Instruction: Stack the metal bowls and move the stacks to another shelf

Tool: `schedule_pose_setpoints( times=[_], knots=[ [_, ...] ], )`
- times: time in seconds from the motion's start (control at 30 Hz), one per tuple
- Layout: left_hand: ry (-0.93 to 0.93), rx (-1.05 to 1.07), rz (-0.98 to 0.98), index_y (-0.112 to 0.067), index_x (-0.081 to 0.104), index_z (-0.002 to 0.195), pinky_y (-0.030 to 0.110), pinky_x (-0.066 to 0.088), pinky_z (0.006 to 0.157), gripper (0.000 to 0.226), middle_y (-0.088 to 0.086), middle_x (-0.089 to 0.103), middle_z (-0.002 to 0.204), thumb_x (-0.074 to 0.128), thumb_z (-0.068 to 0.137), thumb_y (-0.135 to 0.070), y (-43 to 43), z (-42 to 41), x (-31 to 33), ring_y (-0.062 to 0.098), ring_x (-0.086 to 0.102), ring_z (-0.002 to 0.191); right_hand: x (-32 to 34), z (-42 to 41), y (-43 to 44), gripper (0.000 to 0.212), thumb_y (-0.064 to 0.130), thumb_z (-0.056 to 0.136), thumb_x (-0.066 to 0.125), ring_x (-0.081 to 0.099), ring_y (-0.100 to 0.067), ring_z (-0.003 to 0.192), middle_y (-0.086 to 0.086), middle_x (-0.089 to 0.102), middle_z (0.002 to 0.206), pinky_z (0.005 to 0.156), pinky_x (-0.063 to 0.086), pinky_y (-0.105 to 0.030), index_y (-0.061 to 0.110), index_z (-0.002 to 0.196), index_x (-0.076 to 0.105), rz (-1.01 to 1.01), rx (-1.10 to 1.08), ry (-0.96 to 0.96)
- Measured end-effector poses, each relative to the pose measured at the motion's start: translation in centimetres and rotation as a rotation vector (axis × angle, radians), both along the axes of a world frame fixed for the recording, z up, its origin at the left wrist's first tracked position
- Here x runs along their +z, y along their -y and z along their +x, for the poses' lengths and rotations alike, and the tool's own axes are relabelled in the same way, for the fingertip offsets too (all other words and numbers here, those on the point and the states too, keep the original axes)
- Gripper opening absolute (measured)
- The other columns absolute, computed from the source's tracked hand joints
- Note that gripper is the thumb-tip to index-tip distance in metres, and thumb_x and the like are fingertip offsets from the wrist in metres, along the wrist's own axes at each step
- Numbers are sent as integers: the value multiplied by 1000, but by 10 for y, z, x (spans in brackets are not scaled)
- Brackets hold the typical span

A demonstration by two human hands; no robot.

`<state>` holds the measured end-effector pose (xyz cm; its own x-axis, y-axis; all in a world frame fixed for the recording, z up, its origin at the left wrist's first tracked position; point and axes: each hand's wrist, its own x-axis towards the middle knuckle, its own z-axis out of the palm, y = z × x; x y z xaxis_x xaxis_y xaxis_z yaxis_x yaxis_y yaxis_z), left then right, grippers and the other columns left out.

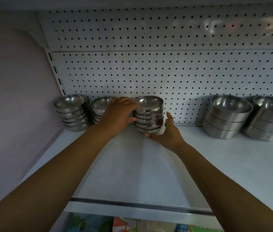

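I take my bearings from the middle stack of shallow bowls (149, 114), which stands at the back of the white shelf (132, 173), close to the pegboard panel (166, 72). Well to its left is a leaning stack of shallow bowls (72, 113). A second stack (99, 106) sits just left of the middle one, half hidden behind the left hand (118, 113). That hand grips the middle stack, fingers curled over the top rim and thumb against the side. The right hand (167, 131) cradles the stack's base, its fingers laid under the bottom bowl and its thumb straight up just beside the right side. I cannot tell whether the stack touches the shelf. Well to the right stand two stacks of deep bowls (226, 118).
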<state>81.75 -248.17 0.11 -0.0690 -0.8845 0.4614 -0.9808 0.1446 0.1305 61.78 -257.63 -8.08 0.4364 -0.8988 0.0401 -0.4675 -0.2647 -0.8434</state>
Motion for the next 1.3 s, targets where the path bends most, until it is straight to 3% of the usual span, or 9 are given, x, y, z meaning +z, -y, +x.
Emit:
schedule_pose_setpoints(
  times=[0.1,0.17,0.37,0.7,0.83,1.0,1.07,1.17,1.3],
  knots=[
    [-147,-8,-8,-12,64,134,47,42,108,53,10,64,136,82,84,-14,-28,-7,-4,31,55,129,13,-22,-21,119,34,77,90,44,-13,138,12,46,143,94,35,-19,28,163,9,-18,76,-20],
    [-217,8,-7,-12,61,138,45,44,107,55,11,63,136,80,87,-16,-51,-12,-10,31,57,126,19,-36,-40,112,44,75,90,40,-13,143,14,42,152,102,36,-24,33,161,19,-54,95,-25],
    [-389,41,58,-17,57,143,29,35,112,62,2,57,145,79,88,-35,-121,-26,-39,20,51,133,26,-71,-118,107,63,69,83,34,-6,148,21,33,162,121,33,-35,39,159,29,-123,26,-1],
    [-509,84,101,-21,56,144,29,31,117,61,-5,54,148,77,88,-38,-240,-65,-67,13,45,139,1,-112,-231,88,51,76,84,39,-5,146,17,45,156,122,36,-39,37,152,42,-141,-61,8],
    [-580,176,119,-24,56,144,37,36,118,64,-6,53,149,78,87,-41,-292,-92,-84,11,44,139,-7,-130,-265,81,45,80,84,39,-3,144,18,46,155,122,36,-38,36,151,46,-154,-3,-24],
    [-628,289,102,-17,60,139,31,40,107,60,-1,59,140,82,85,-31,-349,-152,-106,10,48,126,-17,-171,-306,75,43,84,82,40,2,135,18,47,152,110,34,-21,33,151,47,-161,96,-117],
    [-661,328,108,-18,61,139,34,42,108,59,-8,57,136,81,85,-32,-372,-182,-118,12,50,127,-28,-196,-323,74,43,84,82,44,2,133,16,51,150,107,35,-17,30,150,50,-137,131,-134],
    [-722,344,113,-30,60,134,24,37,104,53,-27,50,128,80,86,-33,-405,-228,-142,-1,45,124,-49,-235,-348,72,42,83,82,45,3,131,17,52,146,109,36,-16,27,147,53,-96,172,-179],
    [-772,479,207,-22,61,138,21,38,104,58,-13,57,132,80,85,-36,-457,-273,-171,6,50,126,-77,-266,-391,69,41,85,82,45,-1,134,11,53,149,105,31,-12,25,147,54,-27,238,-241]
  ],
)
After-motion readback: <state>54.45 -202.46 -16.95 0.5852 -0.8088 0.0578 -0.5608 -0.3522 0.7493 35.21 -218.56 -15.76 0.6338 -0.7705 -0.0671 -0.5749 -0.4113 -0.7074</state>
